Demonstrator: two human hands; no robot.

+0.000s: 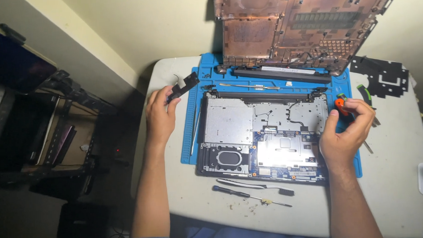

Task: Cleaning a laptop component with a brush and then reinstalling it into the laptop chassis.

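An opened laptop base (264, 135) with bare metal plates and a circuit board lies on a blue work mat (188, 129). My left hand (160, 114) is off the mat's left edge and grips a small black part (184, 85) lifted above the table. My right hand (347, 132) is over the laptop's right edge, fingers closed around an orange-handled tool (340, 104). The removed bottom cover (302, 27) leans upright against the wall behind the mat.
A thin screwdriver (250, 196) and a black brush-like tool (255, 185) lie on the white table (395, 182) in front of the laptop. A metal pry tool (250, 86) rests on the mat's back. Black sheet (380, 76) and green-handled tool (365, 94) at right. Dark shelving (55, 130) stands left.
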